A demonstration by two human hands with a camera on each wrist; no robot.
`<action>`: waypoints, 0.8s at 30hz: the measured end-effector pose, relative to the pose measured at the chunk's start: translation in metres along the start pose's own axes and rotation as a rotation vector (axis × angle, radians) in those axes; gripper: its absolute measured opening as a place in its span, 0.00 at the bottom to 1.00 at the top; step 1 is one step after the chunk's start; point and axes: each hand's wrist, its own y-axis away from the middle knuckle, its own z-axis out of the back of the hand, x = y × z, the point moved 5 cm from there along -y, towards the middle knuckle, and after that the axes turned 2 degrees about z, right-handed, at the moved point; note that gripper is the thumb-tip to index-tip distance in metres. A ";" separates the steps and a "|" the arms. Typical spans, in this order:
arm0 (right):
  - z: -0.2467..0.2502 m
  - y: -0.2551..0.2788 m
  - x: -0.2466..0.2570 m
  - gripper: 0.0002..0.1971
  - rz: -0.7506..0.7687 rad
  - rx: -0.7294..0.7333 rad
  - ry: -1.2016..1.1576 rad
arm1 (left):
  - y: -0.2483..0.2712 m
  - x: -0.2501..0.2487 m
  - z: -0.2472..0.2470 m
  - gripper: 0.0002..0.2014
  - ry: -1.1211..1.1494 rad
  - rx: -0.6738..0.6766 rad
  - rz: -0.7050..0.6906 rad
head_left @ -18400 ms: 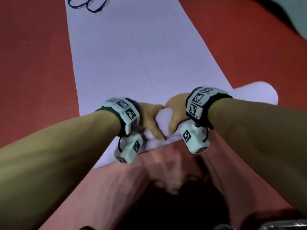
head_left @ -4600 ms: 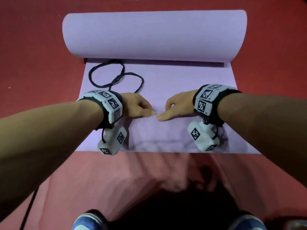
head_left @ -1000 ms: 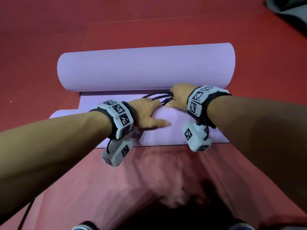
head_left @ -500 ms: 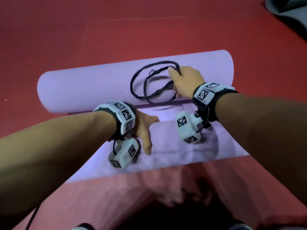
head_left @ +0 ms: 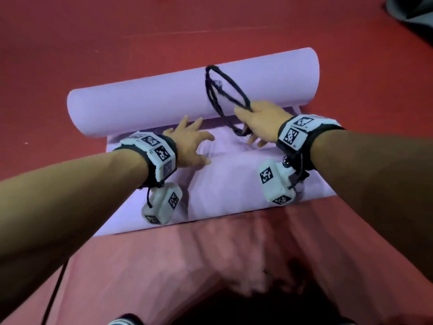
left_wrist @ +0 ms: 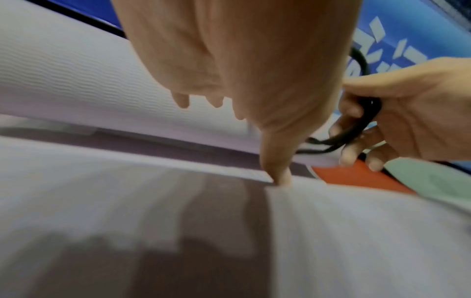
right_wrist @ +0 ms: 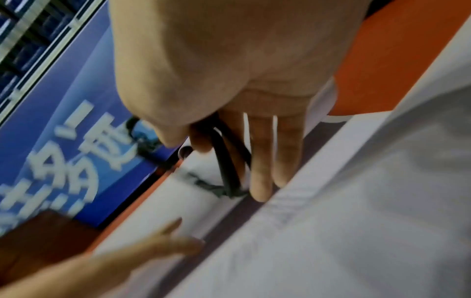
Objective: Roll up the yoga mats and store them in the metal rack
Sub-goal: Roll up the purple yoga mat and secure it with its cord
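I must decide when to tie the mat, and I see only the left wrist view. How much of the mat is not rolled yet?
Observer: In the head view the lilac yoga mat has a thick roll at its far end, and only a short flat stretch lies near the person.
Operator: Where does the strap go above the right hand?
Observer: From the right hand the black strap loops up over the roll.

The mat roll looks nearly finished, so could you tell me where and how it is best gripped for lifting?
Grip the mat roll across its middle, coming from above on the near side, fingers curling under the seam where the flat tail joins. It is a long, wide cylinder lying crosswise, so an end grip would probably sag. The left hand is already spread there; the right hand holds the strap.
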 end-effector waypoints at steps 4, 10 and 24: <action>-0.034 0.007 -0.004 0.25 0.050 0.331 0.577 | 0.005 -0.005 -0.002 0.18 -0.051 -0.101 0.075; -0.052 0.010 -0.009 0.32 0.066 0.482 0.621 | 0.015 -0.026 -0.019 0.40 0.078 0.055 0.005; 0.024 -0.012 0.006 0.21 0.017 -0.393 -0.030 | 0.004 -0.023 -0.012 0.45 -0.041 0.152 -0.015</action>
